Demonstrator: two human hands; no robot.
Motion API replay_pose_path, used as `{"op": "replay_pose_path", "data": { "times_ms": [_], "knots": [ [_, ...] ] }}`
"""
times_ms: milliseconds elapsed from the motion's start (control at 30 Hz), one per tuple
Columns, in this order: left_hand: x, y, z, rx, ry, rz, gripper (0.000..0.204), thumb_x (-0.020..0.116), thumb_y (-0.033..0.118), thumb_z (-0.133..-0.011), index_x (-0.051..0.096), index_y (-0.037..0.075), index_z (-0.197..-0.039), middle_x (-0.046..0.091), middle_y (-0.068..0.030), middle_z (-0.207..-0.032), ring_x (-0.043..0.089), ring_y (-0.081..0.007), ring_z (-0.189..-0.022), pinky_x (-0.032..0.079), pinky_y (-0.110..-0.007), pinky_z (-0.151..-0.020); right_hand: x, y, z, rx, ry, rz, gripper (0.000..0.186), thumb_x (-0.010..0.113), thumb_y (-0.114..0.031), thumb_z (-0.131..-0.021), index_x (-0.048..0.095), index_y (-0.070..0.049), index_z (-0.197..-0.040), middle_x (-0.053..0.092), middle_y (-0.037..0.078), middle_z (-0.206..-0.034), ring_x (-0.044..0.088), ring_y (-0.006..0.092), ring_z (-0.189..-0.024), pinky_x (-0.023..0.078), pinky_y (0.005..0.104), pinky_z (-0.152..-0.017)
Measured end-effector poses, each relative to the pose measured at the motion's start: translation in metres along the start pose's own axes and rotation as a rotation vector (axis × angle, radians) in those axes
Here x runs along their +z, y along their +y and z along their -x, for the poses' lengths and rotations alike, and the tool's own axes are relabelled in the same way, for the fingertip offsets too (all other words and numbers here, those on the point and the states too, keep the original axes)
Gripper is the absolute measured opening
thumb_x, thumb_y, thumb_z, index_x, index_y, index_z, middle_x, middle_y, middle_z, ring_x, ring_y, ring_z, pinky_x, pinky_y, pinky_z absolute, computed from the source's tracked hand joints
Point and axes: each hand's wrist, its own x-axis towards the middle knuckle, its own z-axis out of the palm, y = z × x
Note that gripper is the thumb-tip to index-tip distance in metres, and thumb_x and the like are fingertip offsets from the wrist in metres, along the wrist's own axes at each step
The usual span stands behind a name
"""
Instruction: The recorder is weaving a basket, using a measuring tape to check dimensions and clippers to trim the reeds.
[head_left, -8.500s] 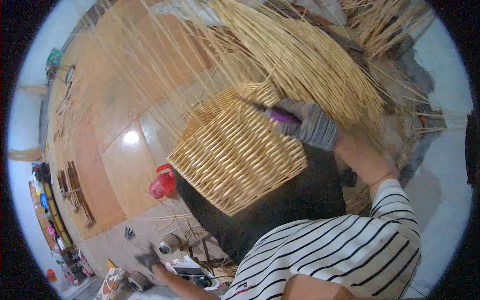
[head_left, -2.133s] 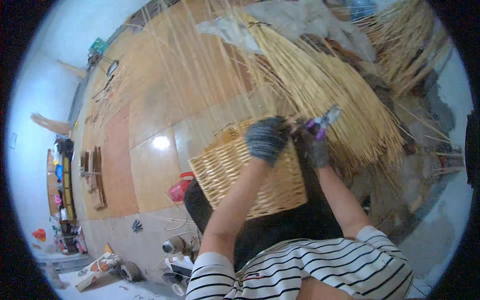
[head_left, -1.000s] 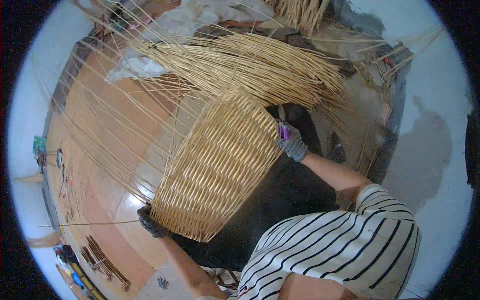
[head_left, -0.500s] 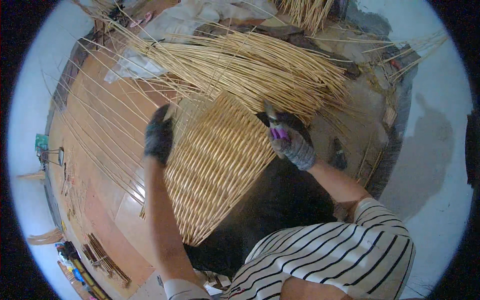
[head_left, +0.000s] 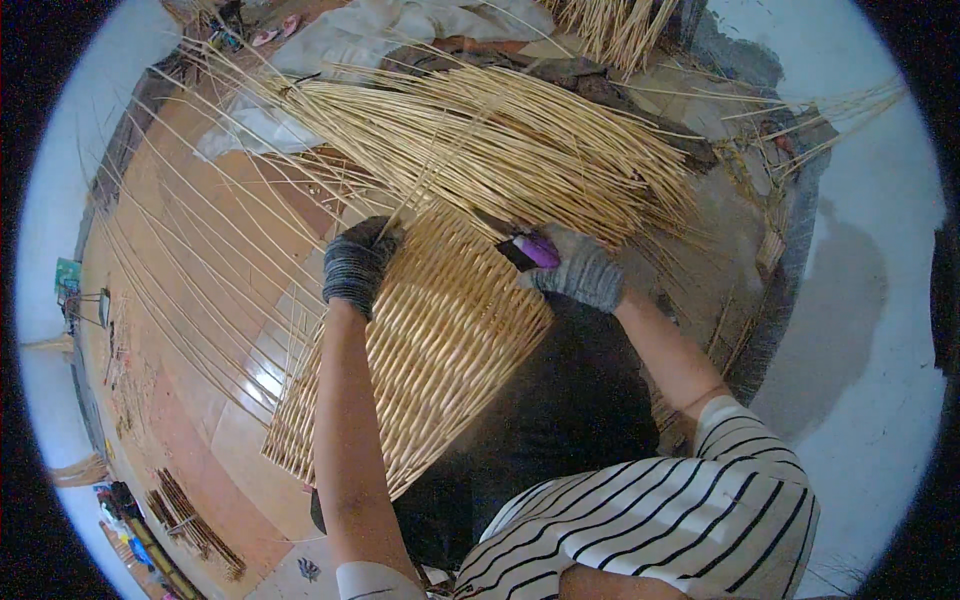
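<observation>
A woven wicker panel [head_left: 440, 340] lies slanted over my dark-clad lap, with long unwoven rods fanning out from its left side. My left hand [head_left: 358, 265], in a grey knitted glove, is closed at the panel's far left edge around thin wicker rods [head_left: 425, 180] that stick up past its fingers. At the far right corner my gloved right hand [head_left: 580, 268] grips purple-and-black-handled pruning shears [head_left: 538, 250]. Their dark blade points left along the panel's far edge. The exact spot where the tip meets the weave is hard to make out.
Just beyond the panel lies a big pile of loose wicker rods [head_left: 520, 140]. White plastic sheeting [head_left: 370, 35] is behind it. A bundle of dark sticks [head_left: 195, 520] rests on the floor at lower left. A pale wall [head_left: 850, 300] stands on the right.
My left hand has moved right and is now around thin rods. The shears have swung from pointing up to pointing left, nearer the far edge. More of the panel's left side shows.
</observation>
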Motion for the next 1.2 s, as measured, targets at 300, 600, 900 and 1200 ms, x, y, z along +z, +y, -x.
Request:
{"op": "replay_pose_path", "data": {
  "times_ms": [300,600,900,1200],
  "knots": [
    [-0.046,0.078,0.042,-0.163,0.921,0.169,0.024,0.044,0.014,-0.089,0.06,0.0,-0.099,0.06,-0.0114,-0.104,0.055,-0.0212,-0.099,0.04,-0.034,-0.091,-0.002,0.024,-0.038,0.007,-0.031,-0.02,0.062,0.07,-0.046,-0.063,0.055,-0.004,-0.105,0.061,0.018,-0.094,0.058,0.0326,-0.089,0.045,0.0374,-0.078],
    [0.017,0.059,0.021,-0.042,0.406,-0.102,0.033,0.053,0.013,-0.077,0.056,0.016,-0.11,0.058,-0.0089,-0.105,0.054,-0.0289,-0.096,0.042,-0.04,-0.084,0.025,0.021,-0.062,-0.051,0.037,-0.135,0.037,0.061,-0.029,-0.072,0.058,-0.007,-0.102,0.062,0.018,-0.089,0.059,0.0342,-0.082,0.047,0.0389,-0.073],
    [0.009,0.063,0.0,-0.188,0.131,-0.136,0.022,0.054,0.032,-0.08,0.061,0.024,-0.1,0.063,-0.0035,-0.096,0.06,-0.0256,-0.084,0.048,-0.038,-0.073,0.03,0.036,-0.085,-0.063,-0.07,-0.116,0.041,0.063,-0.034,-0.07,0.058,-0.007,-0.1,0.062,0.018,-0.082,0.06,0.0345,-0.075,0.048,0.0398,-0.068],
    [0.002,0.063,-0.015,-0.269,-0.052,-0.255,0.035,0.044,0.047,-0.083,0.063,0.022,-0.1,0.063,-0.0079,-0.093,0.06,-0.0284,-0.084,0.048,-0.039,-0.072,0.024,0.033,-0.083,-0.103,-0.096,-0.031,0.044,0.066,-0.035,-0.068,0.058,-0.007,-0.101,0.062,0.017,-0.082,0.06,0.0329,-0.072,0.048,0.0387,-0.066]
  ]
}}
